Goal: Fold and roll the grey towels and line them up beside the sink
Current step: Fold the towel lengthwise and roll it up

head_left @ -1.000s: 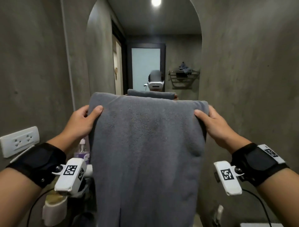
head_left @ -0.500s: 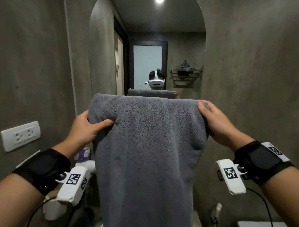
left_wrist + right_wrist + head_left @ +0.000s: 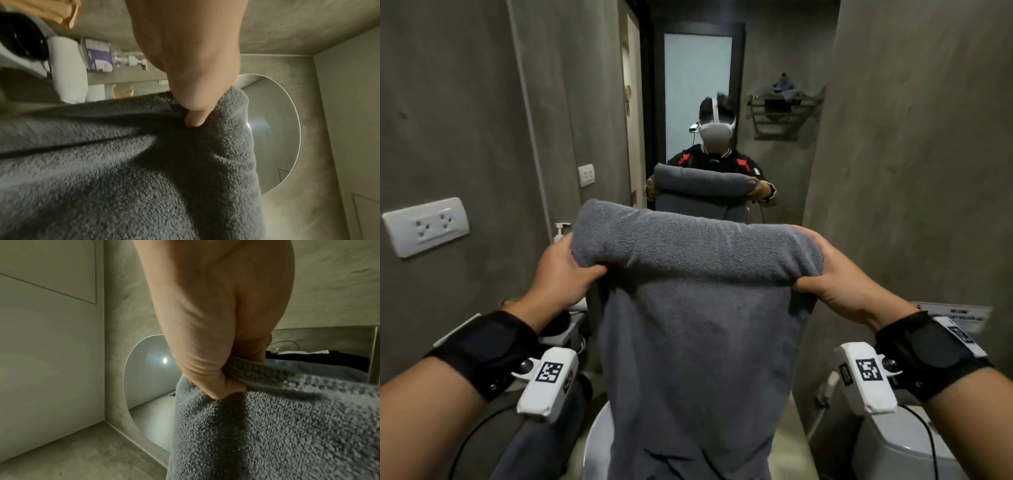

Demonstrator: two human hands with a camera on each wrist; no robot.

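A grey towel [image 3: 695, 329] hangs in the air in front of me, its top edge turned over into a thick roll [image 3: 695, 243]. My left hand [image 3: 566, 270] grips the roll's left end, thumb tucked under the fold [image 3: 195, 120]. My right hand [image 3: 828, 274] grips the right end, thumb pinching the cloth [image 3: 222, 391]. The towel's lower part drops over the white sink [image 3: 597, 442] and hides most of it. Another grey towel [image 3: 541, 442] lies at the lower left, beside the sink.
A mirror [image 3: 698, 120] ahead reflects me and the towel. Wall sockets [image 3: 426, 226] sit on the left wall. A pump bottle [image 3: 115, 61] and a white dryer [image 3: 68, 71] stand on the left ledge. A white toilet tank [image 3: 900, 442] is at the lower right.
Both hands have come down and turned the towel's top edge over into a roll. The view has tilted down, so the sink and the mirror image show more.
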